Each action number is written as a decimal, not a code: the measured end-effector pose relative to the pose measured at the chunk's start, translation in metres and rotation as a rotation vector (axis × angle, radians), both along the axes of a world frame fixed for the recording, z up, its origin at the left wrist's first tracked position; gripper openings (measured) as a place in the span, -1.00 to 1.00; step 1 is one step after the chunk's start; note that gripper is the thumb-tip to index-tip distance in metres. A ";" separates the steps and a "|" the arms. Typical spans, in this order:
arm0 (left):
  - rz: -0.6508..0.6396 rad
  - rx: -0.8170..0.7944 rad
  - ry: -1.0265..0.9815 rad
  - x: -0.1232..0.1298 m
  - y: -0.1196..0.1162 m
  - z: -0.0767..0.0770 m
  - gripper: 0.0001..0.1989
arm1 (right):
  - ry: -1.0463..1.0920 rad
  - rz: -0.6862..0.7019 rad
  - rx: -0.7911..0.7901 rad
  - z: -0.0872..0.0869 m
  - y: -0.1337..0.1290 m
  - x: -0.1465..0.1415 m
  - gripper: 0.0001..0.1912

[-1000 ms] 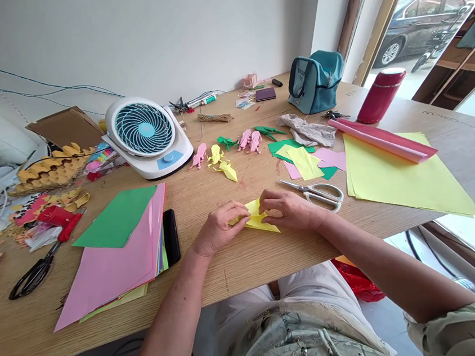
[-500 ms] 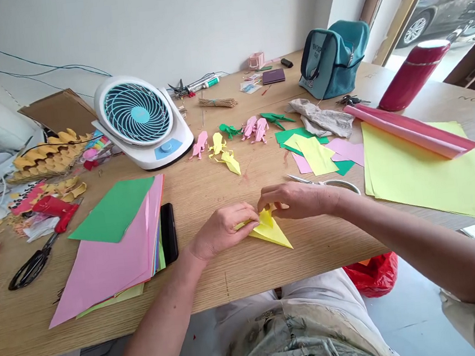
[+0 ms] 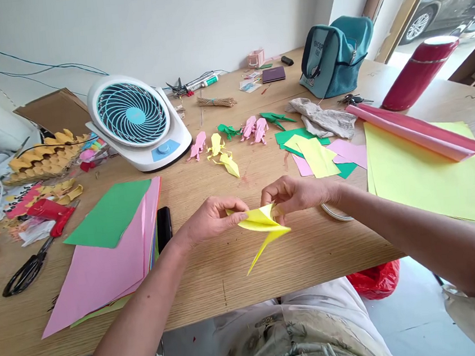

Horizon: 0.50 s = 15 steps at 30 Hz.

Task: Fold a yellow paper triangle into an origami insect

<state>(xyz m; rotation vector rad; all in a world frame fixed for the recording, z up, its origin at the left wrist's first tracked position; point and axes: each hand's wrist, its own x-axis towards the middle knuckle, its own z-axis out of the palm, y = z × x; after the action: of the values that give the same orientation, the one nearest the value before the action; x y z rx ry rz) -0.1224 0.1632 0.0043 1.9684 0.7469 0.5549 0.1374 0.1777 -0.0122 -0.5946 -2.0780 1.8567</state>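
A partly folded sheet of yellow origami paper (image 3: 259,220) is held up off the table between my two hands, with one pointed flap hanging down toward me. My left hand (image 3: 218,217) pinches its left end between thumb and fingers. On the right end, my right hand (image 3: 292,196) grips a corner, its fingertips partly hidden behind the paper. Scissors (image 3: 338,212) lie under my right wrist, mostly covered. Beyond my hands stand small folded paper figures: yellow ones (image 3: 229,164), pink ones (image 3: 260,131) and green ones (image 3: 276,119).
At left lie a stack of coloured paper (image 3: 98,272), a phone (image 3: 164,225) and black-handled scissors (image 3: 29,273), near a fan (image 3: 138,120). Paper pieces (image 3: 314,156), a cloth (image 3: 324,116), large yellow sheets (image 3: 425,186), a red bottle (image 3: 419,74) and a teal bag (image 3: 327,58) are at right.
Both hands have lifted the yellow paper from the table and tilted it. A pointed flap that lay flat now hangs down. My left hand has shifted slightly left.
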 end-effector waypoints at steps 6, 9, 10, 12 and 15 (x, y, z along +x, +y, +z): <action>0.058 0.175 0.020 -0.005 0.002 0.041 -0.86 | 0.187 -0.169 0.079 -0.001 -0.002 -0.002 -0.74; 0.025 0.421 0.114 -0.005 -0.012 0.063 -0.91 | 0.202 -0.255 0.447 0.001 -0.010 -0.004 -0.90; -0.008 0.493 0.157 -0.004 -0.018 0.065 -0.89 | 0.195 -0.270 0.591 0.000 -0.012 -0.005 -0.94; -0.073 0.602 0.254 -0.002 -0.030 0.062 -0.83 | 0.145 -0.263 0.835 -0.004 -0.016 -0.003 -0.89; -0.082 0.641 0.285 0.002 -0.044 0.044 -0.81 | 0.018 -0.186 1.031 -0.015 -0.021 0.003 -0.83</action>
<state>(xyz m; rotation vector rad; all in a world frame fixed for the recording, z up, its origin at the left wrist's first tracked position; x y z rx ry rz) -0.1202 0.1192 0.0483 2.7025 0.7089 0.5086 0.1403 0.1563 -0.0271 -0.4418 -2.4597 0.5119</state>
